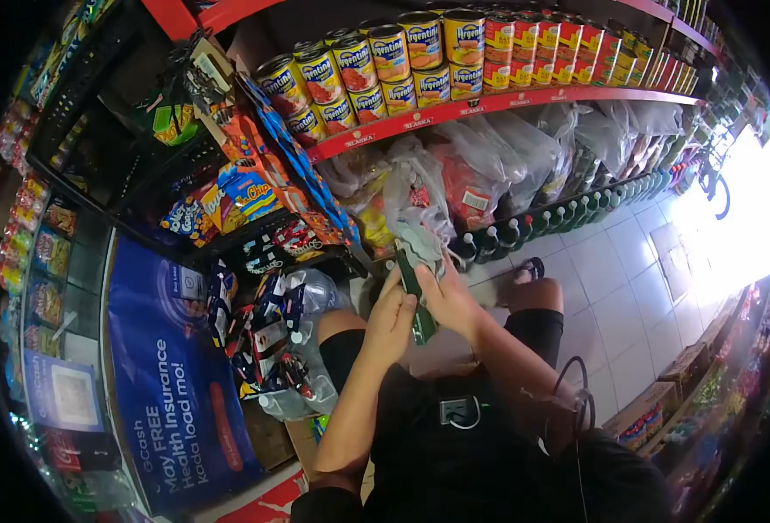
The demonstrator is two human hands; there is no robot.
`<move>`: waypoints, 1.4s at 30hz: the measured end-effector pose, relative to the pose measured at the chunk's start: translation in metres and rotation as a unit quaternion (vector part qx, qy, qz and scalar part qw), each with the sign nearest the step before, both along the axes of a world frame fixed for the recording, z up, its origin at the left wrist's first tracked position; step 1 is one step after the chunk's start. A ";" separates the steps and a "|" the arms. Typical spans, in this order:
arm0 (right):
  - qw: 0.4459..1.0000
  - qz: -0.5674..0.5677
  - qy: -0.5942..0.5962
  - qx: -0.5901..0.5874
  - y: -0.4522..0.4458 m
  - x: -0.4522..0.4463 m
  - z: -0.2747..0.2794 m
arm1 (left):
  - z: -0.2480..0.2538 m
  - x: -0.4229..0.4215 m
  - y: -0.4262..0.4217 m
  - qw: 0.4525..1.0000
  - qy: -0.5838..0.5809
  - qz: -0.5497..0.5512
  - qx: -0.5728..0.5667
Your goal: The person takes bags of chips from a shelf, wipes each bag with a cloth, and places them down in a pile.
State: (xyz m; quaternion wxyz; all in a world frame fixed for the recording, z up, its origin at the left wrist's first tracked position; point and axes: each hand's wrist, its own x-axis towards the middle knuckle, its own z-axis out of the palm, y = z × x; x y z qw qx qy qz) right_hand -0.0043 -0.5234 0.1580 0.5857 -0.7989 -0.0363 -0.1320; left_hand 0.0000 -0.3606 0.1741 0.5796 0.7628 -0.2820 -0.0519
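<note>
My left hand (392, 315) is closed around a dark green bottle (421, 324), which is held upright-to-tilted in front of my knees. My right hand (448, 299) presses a crumpled grey cloth (419, 246) against the far end of the bottle, fingers wrapped over it. The cloth and fingers hide that end. Just beyond my hands hang clear plastic bags (415, 187) with goods in them. A row of similar green bottles (524, 228) stands on the floor to the right of the cloth.
Stacked cans (433, 44) line the red-edged shelf (411, 118) above the bags. Snack packs (250, 192) and a black crate (97, 113) are at the left. Clear plastic bottles (311, 292) lie near my left knee. A blue banner (154, 366) covers the left side.
</note>
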 end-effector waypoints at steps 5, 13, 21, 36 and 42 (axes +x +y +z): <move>0.990 0.082 -0.064 -0.091 0.021 -0.053 0.019 | -0.025 0.010 0.010 0.993 0.034 0.026 -0.109; 0.976 -0.067 0.192 0.072 -0.035 -0.029 -0.046 | -0.017 -0.012 0.021 0.950 0.187 0.052 -0.244; 0.985 -0.120 -0.059 -0.107 -0.022 -0.012 -0.057 | -0.020 -0.013 0.013 0.971 0.116 0.041 -0.203; 0.994 -0.004 -0.098 -0.048 0.009 -0.048 -0.022 | -0.039 0.001 -0.014 0.774 0.360 0.250 -0.457; 0.958 -0.074 -0.048 -0.272 -0.035 -0.028 -0.073 | -0.036 -0.011 -0.016 0.775 0.349 0.229 -0.474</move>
